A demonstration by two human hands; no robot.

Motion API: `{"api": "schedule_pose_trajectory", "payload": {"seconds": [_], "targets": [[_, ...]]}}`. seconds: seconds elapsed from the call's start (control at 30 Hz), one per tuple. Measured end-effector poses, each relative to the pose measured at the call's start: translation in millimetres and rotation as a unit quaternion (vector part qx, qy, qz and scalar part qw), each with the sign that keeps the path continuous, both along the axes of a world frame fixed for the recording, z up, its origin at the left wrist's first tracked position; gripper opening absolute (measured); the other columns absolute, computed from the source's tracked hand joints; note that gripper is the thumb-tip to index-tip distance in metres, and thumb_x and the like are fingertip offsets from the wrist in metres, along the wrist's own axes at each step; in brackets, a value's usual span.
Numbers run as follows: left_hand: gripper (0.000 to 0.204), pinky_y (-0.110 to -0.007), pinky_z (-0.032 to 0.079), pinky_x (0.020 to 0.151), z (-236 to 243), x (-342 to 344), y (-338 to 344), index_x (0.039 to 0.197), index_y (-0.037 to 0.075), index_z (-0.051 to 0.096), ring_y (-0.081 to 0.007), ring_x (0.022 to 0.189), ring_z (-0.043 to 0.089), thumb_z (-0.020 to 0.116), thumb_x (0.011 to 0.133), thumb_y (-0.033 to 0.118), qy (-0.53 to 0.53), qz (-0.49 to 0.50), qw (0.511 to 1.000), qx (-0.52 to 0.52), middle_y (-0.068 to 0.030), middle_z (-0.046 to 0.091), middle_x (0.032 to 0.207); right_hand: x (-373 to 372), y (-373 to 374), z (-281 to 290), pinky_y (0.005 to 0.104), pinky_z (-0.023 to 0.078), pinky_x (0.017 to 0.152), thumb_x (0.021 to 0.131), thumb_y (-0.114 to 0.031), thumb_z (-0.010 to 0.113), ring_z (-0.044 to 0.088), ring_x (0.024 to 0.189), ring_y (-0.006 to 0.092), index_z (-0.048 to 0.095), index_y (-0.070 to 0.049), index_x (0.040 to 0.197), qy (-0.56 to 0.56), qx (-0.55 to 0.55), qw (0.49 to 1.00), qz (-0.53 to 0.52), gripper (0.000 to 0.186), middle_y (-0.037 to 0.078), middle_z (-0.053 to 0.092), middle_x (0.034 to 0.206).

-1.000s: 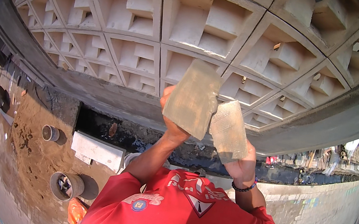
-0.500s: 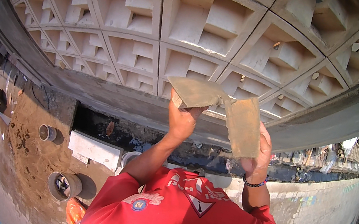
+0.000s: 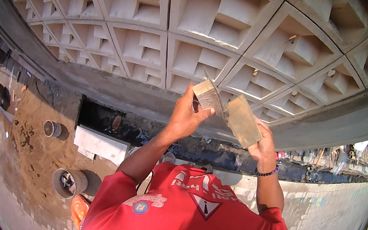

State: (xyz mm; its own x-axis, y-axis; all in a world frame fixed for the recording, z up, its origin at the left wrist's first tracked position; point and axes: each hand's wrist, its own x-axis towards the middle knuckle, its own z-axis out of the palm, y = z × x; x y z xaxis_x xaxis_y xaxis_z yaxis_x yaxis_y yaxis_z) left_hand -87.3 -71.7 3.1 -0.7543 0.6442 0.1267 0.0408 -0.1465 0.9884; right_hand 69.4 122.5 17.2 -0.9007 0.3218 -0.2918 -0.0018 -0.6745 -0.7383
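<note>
A mortar-smeared float [image 3: 207, 94] and a second, flat rectangular tool [image 3: 243, 121] are hovering in front of the openwork block wall [image 3: 200, 7], below its large upper blocks. The left hand [image 3: 186, 118] is curling around the float's pale grip, thumb along it, while the plate is standing almost edge-on. The right hand [image 3: 263, 146] is clasping the other tool toward the end farther from the wall; part of that grip is hidden. The tools' edges are nearly meeting; whether they are touching, I cannot tell.

The right hand's partial hold could let its tool twist or slip, perhaps dropping into the dark channel [image 3: 95, 114] running along the wall's foot. A careless swing could knock plate against plate, nick the left thumb or chip the wall.

Farther out from the wall, a white slab [image 3: 101, 144] is lying beside the channel, and a large bucket [image 3: 81, 183] is resting beyond it.
</note>
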Motion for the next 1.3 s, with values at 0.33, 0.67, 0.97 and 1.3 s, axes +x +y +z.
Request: {"api": "schedule_pose_trajectory", "payload": {"seconds": [0.33, 0.67, 0.97, 1.3], "targets": [[0.051, -0.03, 0.052, 0.052, 3, -7, 0, 0.121, -0.006, 0.042, -0.0159, 0.076, 0.064, 0.068, 0.077, 0.003, 0.081, 0.009, 0.984, -0.16, -0.0185, 0.063, 0.096, -6, -13, -30, 0.0385, 0.052, 0.092, 0.093, -0.007, 0.042, 0.062, 0.107, 0.0259, 0.049, 0.005, 0.126, 0.048, -0.178, 0.982, -0.029, 0.036, 0.015, 0.061, 0.119], [0.053, -0.042, 0.049, 0.085, 30, -8, 1, 0.116, -0.008, 0.043, -0.0414, 0.098, 0.063, 0.069, 0.074, 0.011, 0.15, -0.007, 0.949, -0.276, -0.0298, 0.063, 0.1, 0, -22, -91, 0.0387, 0.051, 0.086, 0.091, -0.024, 0.044, 0.061, 0.102, 0.029, 0.054, 0.0, 0.121, 0.128, -0.331, 0.935, -0.021, 0.039, 0.016, 0.061, 0.115], [0.05, -0.039, 0.054, 0.066, 15, -15, -2, 0.116, -0.006, 0.043, -0.0298, 0.074, 0.068, 0.067, 0.075, 0.008, 0.139, 0.001, 0.963, -0.231, -0.0237, 0.065, 0.09, -11, 3, -12, 0.0389, 0.051, 0.088, 0.087, -0.026, 0.055, 0.056, 0.107, 0.029, 0.052, -0.003, 0.126, 0.389, -0.34, 0.856, 0.026, 0.046, 0.016, 0.056, 0.122], [0.051, -0.026, 0.049, 0.043, 64, 9, -20, 0.118, -0.003, 0.044, -0.0174, 0.06, 0.059, 0.062, 0.071, 0.003, 0.07, 0.034, 0.969, -0.233, -0.0119, 0.06, 0.085, -24, 134, 148, 0.0376, 0.046, 0.102, 0.092, -0.012, 0.053, 0.053, 0.12, 0.0203, 0.042, -0.011, 0.136, 0.668, 0.015, 0.708, -0.23, 0.046, 0.007, 0.055, 0.128]]}}
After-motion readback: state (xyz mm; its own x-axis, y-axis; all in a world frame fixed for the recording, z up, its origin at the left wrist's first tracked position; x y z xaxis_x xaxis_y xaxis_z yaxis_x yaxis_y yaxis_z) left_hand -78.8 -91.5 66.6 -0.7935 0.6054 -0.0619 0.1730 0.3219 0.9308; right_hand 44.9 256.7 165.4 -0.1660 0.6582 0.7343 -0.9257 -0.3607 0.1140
